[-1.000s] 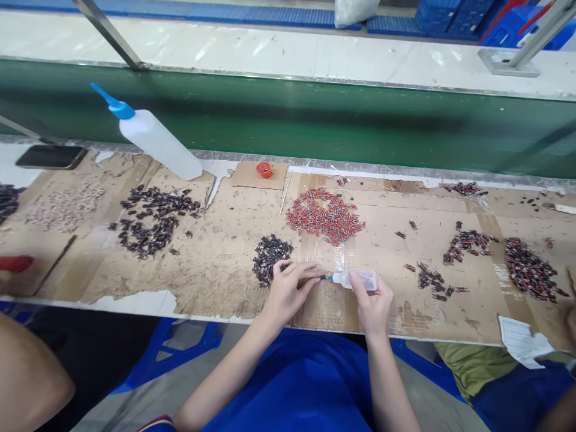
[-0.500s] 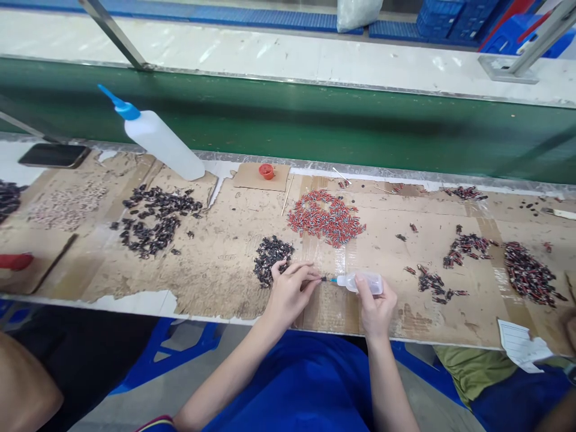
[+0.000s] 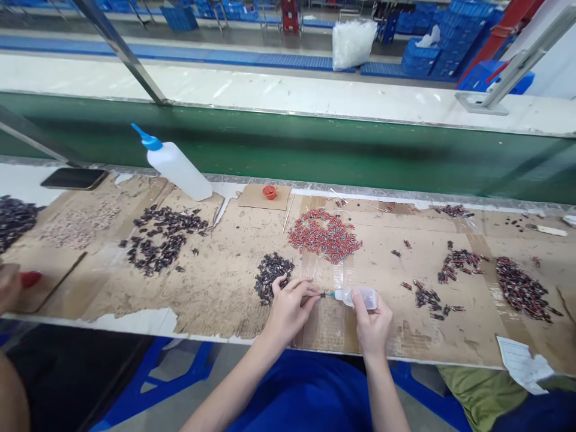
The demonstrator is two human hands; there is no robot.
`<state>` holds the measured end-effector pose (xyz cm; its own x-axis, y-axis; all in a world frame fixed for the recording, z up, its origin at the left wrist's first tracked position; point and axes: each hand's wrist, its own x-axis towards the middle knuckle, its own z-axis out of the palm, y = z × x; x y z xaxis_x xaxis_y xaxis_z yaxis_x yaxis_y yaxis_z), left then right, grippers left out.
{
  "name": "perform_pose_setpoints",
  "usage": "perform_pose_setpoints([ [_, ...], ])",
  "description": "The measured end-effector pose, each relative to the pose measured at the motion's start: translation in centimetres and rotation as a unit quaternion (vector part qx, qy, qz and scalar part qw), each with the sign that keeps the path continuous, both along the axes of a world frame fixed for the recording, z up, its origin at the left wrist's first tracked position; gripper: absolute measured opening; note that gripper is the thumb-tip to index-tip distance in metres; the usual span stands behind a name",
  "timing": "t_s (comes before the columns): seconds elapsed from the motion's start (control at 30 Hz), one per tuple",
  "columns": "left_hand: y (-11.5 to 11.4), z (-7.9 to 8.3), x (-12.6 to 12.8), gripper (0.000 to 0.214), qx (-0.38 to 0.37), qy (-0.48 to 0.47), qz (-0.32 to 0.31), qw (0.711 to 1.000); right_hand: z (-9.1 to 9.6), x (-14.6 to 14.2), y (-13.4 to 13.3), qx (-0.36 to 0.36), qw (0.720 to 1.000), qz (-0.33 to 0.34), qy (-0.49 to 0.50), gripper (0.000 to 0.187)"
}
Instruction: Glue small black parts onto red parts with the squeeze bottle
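Sideways | bottle [image 3: 369, 296] axis, tip [image 3: 332, 294] leftward | right hand [image 3: 375, 322] grips it | left hand [image 3: 291, 303] pinches part [image 3: 323, 294]

A factory workshop, shown by the green conveyor belt [image 3: 288, 161], stacked blue crates [image 3: 464, 39] and cardboard-covered bench [image 3: 225, 294].

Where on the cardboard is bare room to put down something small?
Mainly between the middle black pile and the scattered black pile; also right of the red pile, before loose pieces. Crowded: by the left hand and at the mixed piles on the right.
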<state>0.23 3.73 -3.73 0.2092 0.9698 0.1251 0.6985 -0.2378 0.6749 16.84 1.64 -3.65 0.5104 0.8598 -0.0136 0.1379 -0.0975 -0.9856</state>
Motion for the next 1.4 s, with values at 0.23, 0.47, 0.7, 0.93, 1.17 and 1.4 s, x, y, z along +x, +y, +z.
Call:
perform_pose_setpoints([
  [0.23,2.2,0.9,-0.8,0.015,-0.056,0.005,-0.073,0.996,-1.0,1.0,-0.4,0.101,0.983,-0.149,0.027,0.037],
  [0.47,6.7,1.9,0.7,0.014,0.044,0.134,-0.095,0.985,-0.5,1.7,1.1,0.09,0.987,-0.13,-0.029,0.044],
  [0.7,8.4,0.4,2.4,0.015,0.104,0.242,-0.179,0.948,-1.0,1.4,1.9,0.015,0.984,-0.124,-0.126,0.038],
  [0.93,5.7,1.9,0.6,0.035,0.127,0.111,-0.186,0.968,0.3,0.2,-0.7,0.15,0.952,-0.163,-0.212,0.04],
  [1.17,0.6,4.1,1.9,0.022,-0.066,-0.251,-0.119,0.958,2.5,-3.6,-2.7,0.112,0.988,-0.017,0.1,0.02],
  [1.4,-1.1,3.5,2.6,0.022,-0.137,-0.353,-0.016,0.925,1.8,-3.9,-2.1,0.091,0.962,-0.014,0.258,0.022],
])
